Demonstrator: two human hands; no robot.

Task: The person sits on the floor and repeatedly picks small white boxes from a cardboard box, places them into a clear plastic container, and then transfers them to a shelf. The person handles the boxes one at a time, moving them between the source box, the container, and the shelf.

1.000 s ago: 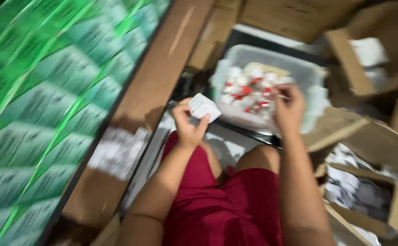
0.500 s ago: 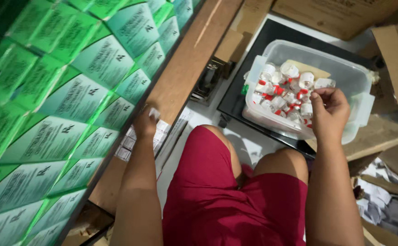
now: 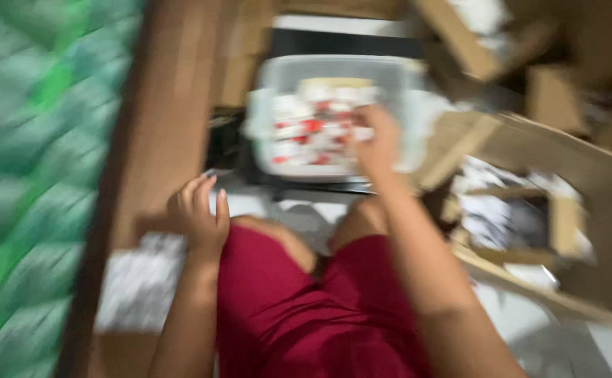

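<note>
The picture is smeared by motion. My right hand (image 3: pixel 377 143) reaches into a clear plastic tub (image 3: pixel 264 105) filled with several small white and red items (image 3: pixel 306 129); its fingers rest among them, and blur hides whether they grip one. My left hand (image 3: pixel 197 213) hovers beside my knee in red shorts (image 3: pixel 285 308), against the brown cardboard edge (image 3: pixel 173 126). Its fingers are loosely curled and nothing shows in them. A stack of white printed leaflets (image 3: pixel 141 280) lies just below that hand.
Rows of green boxes (image 3: pixel 33 182) fill the left side. Open cardboard boxes (image 3: pixel 530 224) with white papers inside crowd the right, and more cardboard (image 3: pixel 474 42) lies beyond the tub. The tub sits on a dark tray (image 3: pixel 320 42).
The white leaflet seen in my left hand a second ago is gone; that hand went left to the cardboard edge. My right hand has stayed in the tub. The view has swung and blurred.
</note>
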